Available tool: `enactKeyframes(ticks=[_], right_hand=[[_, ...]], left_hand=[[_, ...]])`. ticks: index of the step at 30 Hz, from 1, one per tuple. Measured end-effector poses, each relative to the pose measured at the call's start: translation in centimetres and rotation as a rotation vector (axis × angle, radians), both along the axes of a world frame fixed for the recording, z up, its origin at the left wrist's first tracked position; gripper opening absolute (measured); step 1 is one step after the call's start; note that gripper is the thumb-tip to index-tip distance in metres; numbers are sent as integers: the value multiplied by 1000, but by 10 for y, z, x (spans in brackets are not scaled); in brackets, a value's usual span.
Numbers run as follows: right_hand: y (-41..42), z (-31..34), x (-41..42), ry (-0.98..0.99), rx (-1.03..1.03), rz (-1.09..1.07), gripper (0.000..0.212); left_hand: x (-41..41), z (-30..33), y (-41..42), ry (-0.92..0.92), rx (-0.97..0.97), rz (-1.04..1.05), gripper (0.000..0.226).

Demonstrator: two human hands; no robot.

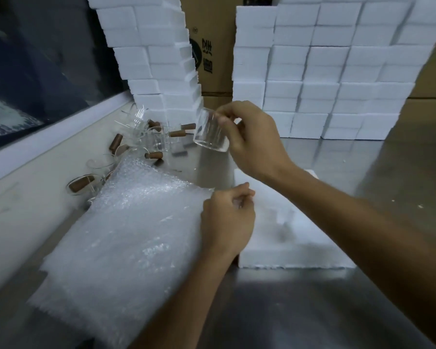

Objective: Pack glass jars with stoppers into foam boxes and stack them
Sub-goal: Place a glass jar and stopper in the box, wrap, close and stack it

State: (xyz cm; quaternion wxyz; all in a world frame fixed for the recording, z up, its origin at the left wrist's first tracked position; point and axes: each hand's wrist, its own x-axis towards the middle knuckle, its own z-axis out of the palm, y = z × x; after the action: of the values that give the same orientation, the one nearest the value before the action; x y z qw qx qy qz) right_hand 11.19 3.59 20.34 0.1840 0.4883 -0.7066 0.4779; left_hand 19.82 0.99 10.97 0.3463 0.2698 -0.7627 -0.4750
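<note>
Over a steel table (312, 311), a person's right hand (252, 139) holds a clear glass jar (210, 132) in the air, thumb and fingers pinching its rim, the jar tilted with its thick base toward the camera. No stopper shows in it. Below, the left hand (227, 220) is curled at the seam where a stack of bubble wrap (126, 227) meets a flat foam box (292, 222); its fingers are bent as if pinching something small, but what, if anything, they grip cannot be told. The foam box lies on the table beside the wrap, under the right forearm.

At the table's far left, against a pale ledge (30, 172), more jars (146, 132) lie jumbled on their sides among brown stoppers (154, 155); one jar near the wrap's corner has a stopper inside it (81, 185). Two small grey blocks (179, 148) sit near them.

Behind stand two stacks of white foam boxes, a narrow leaning one on the left (156, 59) and a wide wall of them on the right (325, 71). Between them shows a cardboard carton (212, 46) with black print. A dark window pane (35, 59) fills the left edge
</note>
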Motion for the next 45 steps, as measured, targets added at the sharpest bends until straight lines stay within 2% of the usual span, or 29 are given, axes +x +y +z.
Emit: enactKeyframes(ticks=[3,8,11,13,16,19,24,28,32,33,35,37,39,42,45], right_hand=[[44,-11,12,-28,-33,-46,17],[92,-28,20,31,-56,-106,16],[108,-37,20,98,-59,-123,17],[117,-45,21,154,-52,-128,17],[127,-56,22,257,-88,-144,18],[131,-61,21,340,-98,-174,23],[141,-69,15,408,32,-241,58],[142,-75,8,450,43,-298,61],[140,-77,7,453,30,-293,61],[140,-77,7,448,22,-298,61],[141,-75,6,434,16,-304,59],[142,-73,6,416,22,-308,59],[142,-73,6,400,25,-308,60],[141,-72,8,393,10,-295,61],[140,-72,9,387,-5,-272,61]], left_hand=[[2,3,1,-16,-14,8,17],[8,15,5,135,-170,122,20],[16,18,9,226,-355,33,51],[20,20,14,187,-521,-73,74],[23,26,17,126,-715,-165,72],[25,30,17,136,-742,-156,64],[29,32,12,167,-649,-206,64],[29,31,11,180,-582,-267,67],[32,33,4,73,-633,-296,73],[34,36,1,50,-657,-276,68],[38,42,-3,50,-714,-163,41],[41,47,-10,34,-745,49,17],[45,50,-19,-99,-703,285,4],[50,48,-41,-391,-548,504,15],[52,39,-58,-629,-424,514,42]])
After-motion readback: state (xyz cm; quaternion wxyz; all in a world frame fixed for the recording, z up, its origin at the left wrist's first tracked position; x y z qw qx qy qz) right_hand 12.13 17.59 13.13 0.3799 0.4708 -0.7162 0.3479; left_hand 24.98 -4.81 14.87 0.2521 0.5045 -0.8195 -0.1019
